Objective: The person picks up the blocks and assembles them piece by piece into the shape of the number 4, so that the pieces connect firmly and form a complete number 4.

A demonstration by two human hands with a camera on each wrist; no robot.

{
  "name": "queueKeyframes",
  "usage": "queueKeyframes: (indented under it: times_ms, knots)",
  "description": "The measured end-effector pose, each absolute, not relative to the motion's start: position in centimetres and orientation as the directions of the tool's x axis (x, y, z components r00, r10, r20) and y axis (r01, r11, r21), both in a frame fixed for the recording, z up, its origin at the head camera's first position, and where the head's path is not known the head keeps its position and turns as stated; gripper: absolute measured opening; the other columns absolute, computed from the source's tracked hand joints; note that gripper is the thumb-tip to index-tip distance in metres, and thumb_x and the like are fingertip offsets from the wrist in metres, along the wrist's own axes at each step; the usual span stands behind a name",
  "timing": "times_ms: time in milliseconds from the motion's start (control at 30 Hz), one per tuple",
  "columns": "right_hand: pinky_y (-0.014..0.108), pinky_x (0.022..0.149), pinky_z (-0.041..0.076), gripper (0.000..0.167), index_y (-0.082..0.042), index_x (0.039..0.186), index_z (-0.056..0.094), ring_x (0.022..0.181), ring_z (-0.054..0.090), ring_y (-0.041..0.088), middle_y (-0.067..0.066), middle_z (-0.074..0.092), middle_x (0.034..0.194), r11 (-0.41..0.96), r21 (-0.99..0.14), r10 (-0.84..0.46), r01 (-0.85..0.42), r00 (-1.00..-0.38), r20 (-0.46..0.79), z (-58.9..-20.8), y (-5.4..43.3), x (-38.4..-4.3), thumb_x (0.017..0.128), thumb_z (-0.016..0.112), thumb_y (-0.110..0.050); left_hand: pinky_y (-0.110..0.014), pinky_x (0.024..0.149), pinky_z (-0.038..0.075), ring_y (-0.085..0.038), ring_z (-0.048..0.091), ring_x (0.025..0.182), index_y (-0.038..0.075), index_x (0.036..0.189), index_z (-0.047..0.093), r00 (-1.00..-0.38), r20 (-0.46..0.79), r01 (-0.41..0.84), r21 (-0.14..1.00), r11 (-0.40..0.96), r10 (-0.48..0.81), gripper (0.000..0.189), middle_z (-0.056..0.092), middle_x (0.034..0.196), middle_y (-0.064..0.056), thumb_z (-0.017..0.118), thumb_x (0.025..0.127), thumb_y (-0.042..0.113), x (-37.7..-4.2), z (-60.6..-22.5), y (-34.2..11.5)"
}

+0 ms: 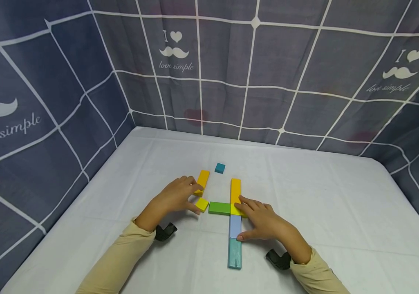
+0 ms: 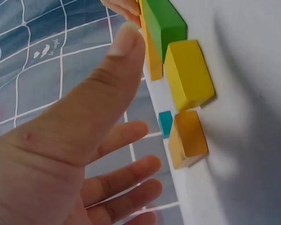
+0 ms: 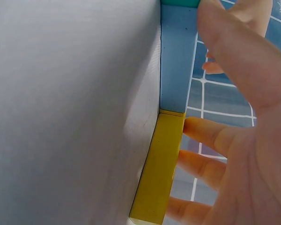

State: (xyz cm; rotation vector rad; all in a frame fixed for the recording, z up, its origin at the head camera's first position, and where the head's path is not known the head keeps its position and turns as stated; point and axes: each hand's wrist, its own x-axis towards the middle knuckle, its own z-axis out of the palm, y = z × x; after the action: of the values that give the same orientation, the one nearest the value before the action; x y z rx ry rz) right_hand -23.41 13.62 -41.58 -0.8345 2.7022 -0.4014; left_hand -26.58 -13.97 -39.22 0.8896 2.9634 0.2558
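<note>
My left hand point(image 1: 175, 195) hovers at a small yellow block point(image 1: 202, 204) and an orange block point(image 1: 203, 178), its thumb and fingers spread apart. In the left wrist view nothing lies between that thumb and the fingers. A green block point(image 1: 219, 208) runs from near the small yellow block to a column of blocks. This column has a yellow-orange block point(image 1: 236, 188) at its far end, then a light blue block point(image 1: 235, 226) and a teal block point(image 1: 234, 253). My right hand point(image 1: 266, 220) rests against it, fingertips at a yellow block point(image 3: 159, 168), thumb near the blue-teal joint.
A small dark blue block point(image 1: 220, 168) lies alone beyond the others. White cloth point(image 1: 323, 196) covers the table. Grey checked curtains point(image 1: 224, 73) stand behind and at both sides. Each wrist wears a black mount point(image 1: 278, 259).
</note>
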Motion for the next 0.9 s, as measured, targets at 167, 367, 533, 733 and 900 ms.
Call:
queueKeyframes:
  times_ms: [167, 367, 533, 733, 900]
  knots:
    - [0.056, 0.099, 0.026, 0.090, -0.015, 0.139, 0.037, 0.134, 0.027, 0.032, 0.009, 0.024, 0.150, 0.793, -0.343, -0.582, -0.503, -0.792, -0.185, -41.6, 13.7, -23.4, 0.068, 0.067, -0.061, -0.036, 0.086, 0.042, -0.024, 0.049, 0.103, 0.013, 0.120, 0.058, -0.849, -0.022, 0.520, 0.142, 0.842, 0.528, 0.072, 0.053, 0.118, -0.007, 0.077, 0.061, 0.050, -26.8, -39.5, -14.2]
    - [0.056, 0.099, 0.026, 0.090, -0.015, 0.139, 0.036, 0.134, 0.027, 0.032, 0.009, 0.024, 0.150, 0.791, -0.348, -0.584, -0.504, -0.791, -0.183, -41.7, 13.7, -23.4, 0.068, 0.067, -0.061, -0.043, 0.095, 0.038, -0.029, 0.046, 0.116, 0.012, 0.123, 0.056, -0.861, -0.052, 0.495, 0.141, 0.858, 0.505, 0.074, 0.050, 0.129, -0.009, 0.075, 0.064, 0.051, -27.1, -39.8, -14.3]
    - [0.056, 0.100, 0.026, 0.090, -0.015, 0.139, 0.036, 0.134, 0.027, 0.032, 0.009, 0.024, 0.150, 0.789, -0.349, -0.587, -0.506, -0.789, -0.183, -41.7, 13.7, -23.4, 0.068, 0.067, -0.061, -0.047, 0.098, 0.036, -0.030, 0.043, 0.122, 0.012, 0.124, 0.056, -0.861, -0.074, 0.490, 0.145, 0.859, 0.503, 0.067, 0.048, 0.134, -0.010, 0.069, 0.071, 0.051, -27.3, -40.1, -14.3]
    - [0.056, 0.100, 0.026, 0.091, -0.015, 0.139, 0.036, 0.134, 0.027, 0.031, 0.009, 0.023, 0.150, 0.788, -0.350, -0.588, -0.507, -0.787, -0.184, -41.7, 13.7, -23.4, 0.068, 0.066, -0.062, -0.049, 0.097, 0.036, -0.031, 0.043, 0.123, 0.011, 0.126, 0.055, -0.864, -0.099, 0.482, 0.127, 0.867, 0.494, 0.066, 0.049, 0.134, -0.010, 0.067, 0.074, 0.050, -27.4, -40.4, -14.1]
    - [0.055, 0.100, 0.025, 0.091, -0.015, 0.139, 0.036, 0.135, 0.026, 0.031, 0.009, 0.022, 0.151, 0.791, -0.348, -0.585, -0.503, -0.789, -0.188, -41.7, 13.7, -23.4, 0.068, 0.066, -0.062, -0.050, 0.098, 0.036, -0.032, 0.044, 0.122, 0.012, 0.125, 0.056, -0.858, -0.080, 0.492, 0.147, 0.858, 0.507, 0.064, 0.050, 0.134, -0.010, 0.066, 0.075, 0.050, -27.4, -40.7, -14.0]
